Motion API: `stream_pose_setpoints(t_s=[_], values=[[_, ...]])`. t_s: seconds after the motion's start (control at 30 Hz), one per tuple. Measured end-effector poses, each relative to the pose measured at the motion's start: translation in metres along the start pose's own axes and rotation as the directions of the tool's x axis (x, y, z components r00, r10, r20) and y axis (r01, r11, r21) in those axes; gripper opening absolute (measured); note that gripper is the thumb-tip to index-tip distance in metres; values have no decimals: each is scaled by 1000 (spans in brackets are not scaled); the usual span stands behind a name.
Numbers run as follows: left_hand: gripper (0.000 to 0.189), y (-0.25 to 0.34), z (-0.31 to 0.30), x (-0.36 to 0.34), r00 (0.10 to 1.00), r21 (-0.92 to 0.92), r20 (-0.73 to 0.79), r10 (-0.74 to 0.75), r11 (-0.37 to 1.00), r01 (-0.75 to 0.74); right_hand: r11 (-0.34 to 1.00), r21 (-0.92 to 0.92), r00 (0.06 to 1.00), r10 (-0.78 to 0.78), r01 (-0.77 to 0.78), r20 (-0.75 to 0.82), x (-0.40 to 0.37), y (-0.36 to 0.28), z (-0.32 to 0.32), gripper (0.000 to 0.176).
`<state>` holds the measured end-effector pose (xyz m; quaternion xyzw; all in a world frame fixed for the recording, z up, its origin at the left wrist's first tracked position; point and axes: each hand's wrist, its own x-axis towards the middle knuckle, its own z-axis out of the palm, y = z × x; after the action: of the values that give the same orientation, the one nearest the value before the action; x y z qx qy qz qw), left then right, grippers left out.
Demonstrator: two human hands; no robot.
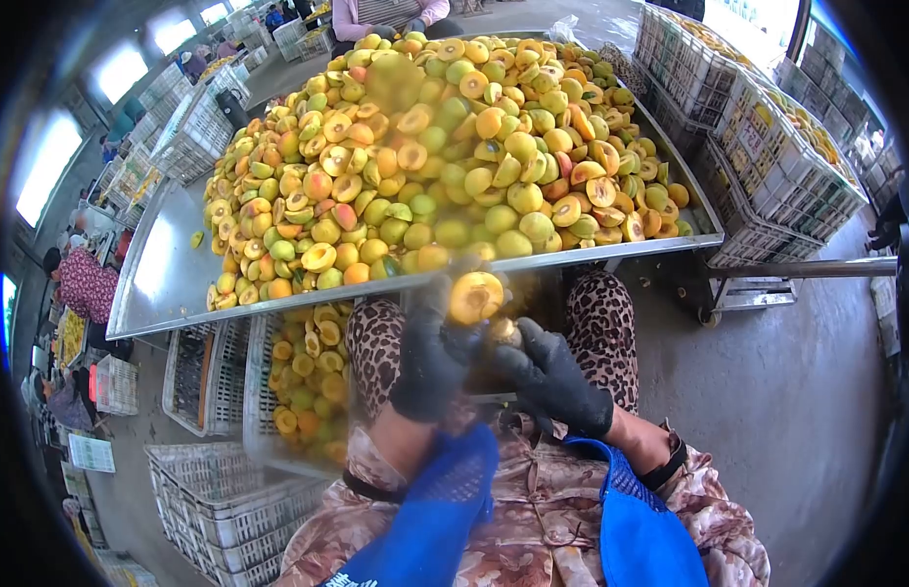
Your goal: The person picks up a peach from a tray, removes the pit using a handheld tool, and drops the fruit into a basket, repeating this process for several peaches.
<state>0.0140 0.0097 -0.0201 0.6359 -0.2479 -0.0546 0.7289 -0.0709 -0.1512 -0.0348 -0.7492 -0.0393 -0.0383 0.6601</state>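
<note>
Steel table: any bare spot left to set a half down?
On the steel table, bare metal shows only at the left end, between the apricot pile and the left rim, plus a thin strip along the right rim. Centre and near edge are crowded. The left hand holds an apricot half.

Left hand and right hand both black-gloved, blue mesh oversleeves, flowery top, leopard-print trousers (dark band on the right wrist) -- quite the mix.
</note>
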Motion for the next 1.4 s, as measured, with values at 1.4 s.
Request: stream_pose_setpoints(t_s=[1.4], values=[[50, 40, 6, 0, 969, -616, 248, -14, 769, 169, 878, 323, 825, 128, -352, 551, -2, 3, 11, 44]])
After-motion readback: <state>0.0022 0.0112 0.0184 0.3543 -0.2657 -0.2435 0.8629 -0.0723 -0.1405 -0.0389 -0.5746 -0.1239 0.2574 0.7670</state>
